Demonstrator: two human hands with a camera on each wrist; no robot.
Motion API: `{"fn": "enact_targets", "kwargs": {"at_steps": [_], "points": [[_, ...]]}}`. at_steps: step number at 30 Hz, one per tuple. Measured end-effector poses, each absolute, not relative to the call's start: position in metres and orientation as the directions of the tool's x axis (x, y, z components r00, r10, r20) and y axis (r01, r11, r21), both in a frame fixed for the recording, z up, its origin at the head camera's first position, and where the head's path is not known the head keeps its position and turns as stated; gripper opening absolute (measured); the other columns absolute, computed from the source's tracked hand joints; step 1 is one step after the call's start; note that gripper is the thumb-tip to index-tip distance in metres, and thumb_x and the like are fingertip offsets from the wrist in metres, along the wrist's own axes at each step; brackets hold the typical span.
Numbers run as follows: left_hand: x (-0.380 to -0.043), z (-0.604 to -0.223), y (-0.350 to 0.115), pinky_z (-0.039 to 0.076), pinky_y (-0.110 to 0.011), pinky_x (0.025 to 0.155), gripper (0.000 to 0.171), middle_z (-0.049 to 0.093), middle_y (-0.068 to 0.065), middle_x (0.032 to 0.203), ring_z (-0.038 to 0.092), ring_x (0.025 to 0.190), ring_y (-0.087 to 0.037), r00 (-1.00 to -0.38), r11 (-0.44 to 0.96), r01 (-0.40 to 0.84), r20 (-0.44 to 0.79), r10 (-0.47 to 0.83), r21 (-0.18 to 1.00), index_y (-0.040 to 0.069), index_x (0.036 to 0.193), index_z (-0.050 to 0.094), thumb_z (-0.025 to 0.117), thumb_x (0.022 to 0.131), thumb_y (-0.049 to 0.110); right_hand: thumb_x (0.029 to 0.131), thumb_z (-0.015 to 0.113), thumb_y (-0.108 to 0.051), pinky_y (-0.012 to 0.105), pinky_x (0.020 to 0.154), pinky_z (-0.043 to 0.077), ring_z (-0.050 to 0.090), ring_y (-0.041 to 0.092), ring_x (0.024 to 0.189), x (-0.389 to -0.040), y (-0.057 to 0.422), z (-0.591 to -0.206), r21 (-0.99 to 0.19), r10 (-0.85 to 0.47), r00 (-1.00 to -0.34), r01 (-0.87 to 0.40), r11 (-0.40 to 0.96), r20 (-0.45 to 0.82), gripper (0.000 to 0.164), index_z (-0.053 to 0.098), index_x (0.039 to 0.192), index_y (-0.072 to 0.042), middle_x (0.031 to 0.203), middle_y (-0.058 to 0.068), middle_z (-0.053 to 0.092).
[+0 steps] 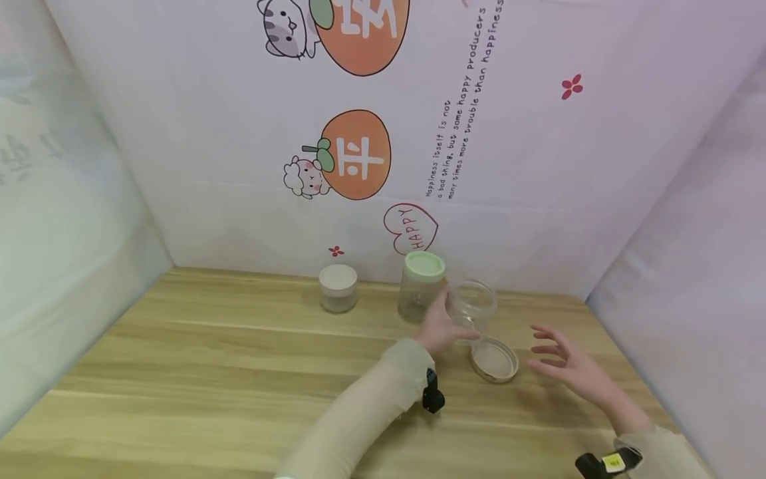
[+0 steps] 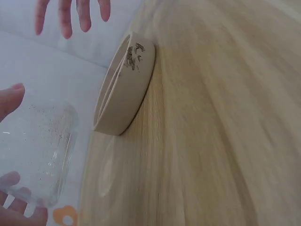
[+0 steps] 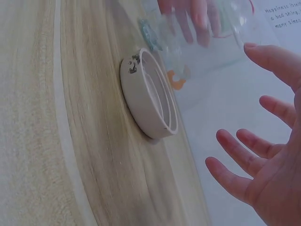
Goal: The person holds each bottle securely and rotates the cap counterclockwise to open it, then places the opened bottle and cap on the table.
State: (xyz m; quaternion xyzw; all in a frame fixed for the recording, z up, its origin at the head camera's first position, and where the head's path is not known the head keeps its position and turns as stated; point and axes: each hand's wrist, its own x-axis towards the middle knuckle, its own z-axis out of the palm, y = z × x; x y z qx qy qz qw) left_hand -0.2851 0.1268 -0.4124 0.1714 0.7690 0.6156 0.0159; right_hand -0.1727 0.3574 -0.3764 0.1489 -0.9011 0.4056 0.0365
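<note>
My left hand (image 1: 441, 327) grips an open clear jar (image 1: 479, 301), thumb on one side and fingers on the other. In the left wrist view the jar (image 2: 40, 146) appears raised off the wooden table. Just in front of it a cream screw lid (image 1: 494, 360) lies with its hollow side up; dark marks show on its side in the right wrist view, where the lid (image 3: 148, 101) stands apart from both hands. To the right of the lid my right hand (image 1: 568, 364) hovers with spread, slightly bent fingers and holds nothing.
A clear jar with a light green lid (image 1: 425, 265) stands just left of the held jar. Farther left is a small jar with a white lid (image 1: 338, 279). Printed white cloth (image 1: 514, 219) closes off the back and both sides of the wooden table (image 1: 239, 372).
</note>
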Motion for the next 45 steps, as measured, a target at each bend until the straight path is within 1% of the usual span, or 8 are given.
{"fn": "enact_targets", "kwargs": {"at_steps": [5, 10, 13, 20, 27, 35, 39, 45], "points": [[-0.294, -0.419, 0.144, 0.041, -0.034, 0.106, 0.101, 0.053, -0.011, 0.134, 0.050, 0.124, -0.024, -0.952, 0.236, 0.256, 0.203, 0.228, 0.937, 0.006, 0.140, 0.039, 0.091, 0.054, 0.010, 0.088, 0.064, -0.007, 0.018, 0.077, 0.052, 0.050, -0.011, 0.101, -0.169, 0.352, -0.376, -0.730, -0.260, -0.944, -0.321, 0.603, 0.201, 0.064, 0.028, 0.141, 0.003, 0.130, 0.023, 0.039], [-0.302, -0.424, 0.155, 0.040, -0.035, 0.106, 0.104, 0.055, -0.010, 0.133, 0.050, 0.123, -0.024, -0.965, 0.252, 0.223, 0.176, 0.196, 0.942, 0.006, 0.142, 0.037, 0.091, 0.053, 0.009, 0.087, 0.063, 0.000, 0.019, 0.075, 0.053, 0.053, -0.008, 0.101, -0.162, 0.348, -0.376, -0.731, -0.286, -0.927, -0.369, 0.574, 0.243, 0.062, 0.032, 0.141, -0.002, 0.125, -0.014, 0.040], [-0.307, -0.427, 0.160, 0.040, -0.035, 0.106, 0.104, 0.056, -0.008, 0.132, 0.051, 0.123, -0.023, -0.965, 0.254, 0.233, 0.191, 0.178, 0.939, 0.007, 0.141, 0.038, 0.092, 0.052, 0.008, 0.087, 0.062, 0.002, 0.019, 0.076, 0.053, 0.053, -0.007, 0.102, -0.159, 0.345, -0.376, -0.728, -0.311, -0.914, -0.398, 0.558, 0.262, 0.063, 0.034, 0.142, -0.006, 0.122, -0.026, 0.040], [-0.308, -0.433, 0.167, 0.045, -0.036, 0.100, 0.093, 0.062, -0.001, 0.119, 0.057, 0.113, -0.019, -0.964, 0.251, 0.256, 0.227, 0.141, 0.933, 0.016, 0.129, 0.048, 0.092, 0.048, 0.006, 0.087, 0.059, 0.005, 0.020, 0.077, 0.054, 0.054, -0.005, 0.104, -0.155, 0.339, -0.376, -0.750, -0.336, -0.906, -0.408, 0.521, 0.259, 0.063, 0.032, 0.143, -0.008, 0.124, -0.025, 0.040], [-0.307, -0.436, 0.169, 0.043, -0.040, 0.102, 0.093, 0.060, 0.000, 0.124, 0.055, 0.117, -0.019, -0.969, 0.206, 0.233, 0.208, 0.134, 0.950, 0.021, 0.131, 0.047, 0.090, 0.050, 0.006, 0.088, 0.059, 0.003, 0.021, 0.076, 0.054, 0.055, -0.004, 0.103, -0.154, 0.337, -0.377, -0.758, -0.357, -0.904, -0.401, 0.514, 0.235, 0.061, 0.032, 0.142, -0.005, 0.125, -0.025, 0.040], [-0.318, -0.440, 0.172, 0.043, -0.038, 0.103, 0.095, 0.058, -0.005, 0.128, 0.053, 0.120, -0.023, -0.941, 0.243, 0.328, 0.294, 0.166, 0.913, 0.013, 0.139, 0.040, 0.088, 0.057, 0.007, 0.087, 0.059, 0.007, 0.021, 0.076, 0.054, 0.055, -0.002, 0.104, -0.155, 0.336, -0.374, -0.756, -0.376, -0.886, -0.437, 0.488, 0.270, 0.063, 0.034, 0.142, -0.010, 0.126, -0.024, 0.041], [-0.320, -0.444, 0.171, 0.037, -0.038, 0.109, 0.098, 0.046, -0.011, 0.142, 0.045, 0.130, -0.026, -0.925, 0.258, 0.359, 0.303, 0.231, 0.897, 0.007, 0.147, 0.026, 0.083, 0.066, 0.006, 0.086, 0.059, 0.007, 0.021, 0.076, 0.054, 0.055, -0.003, 0.104, -0.154, 0.335, -0.374, -0.752, -0.376, -0.883, -0.445, 0.487, 0.279, 0.064, 0.035, 0.142, -0.011, 0.125, -0.024, 0.041], [-0.313, -0.440, 0.167, 0.026, -0.037, 0.115, 0.089, 0.021, -0.013, 0.156, 0.027, 0.141, -0.027, -0.943, 0.301, 0.267, 0.184, 0.276, 0.915, 0.004, 0.151, 0.012, 0.068, 0.082, 0.005, 0.086, 0.060, 0.006, 0.021, 0.076, 0.055, 0.056, -0.002, 0.103, -0.150, 0.334, -0.377, -0.748, -0.365, -0.886, -0.444, 0.494, 0.285, 0.062, 0.036, 0.141, -0.009, 0.124, -0.025, 0.042]]}}
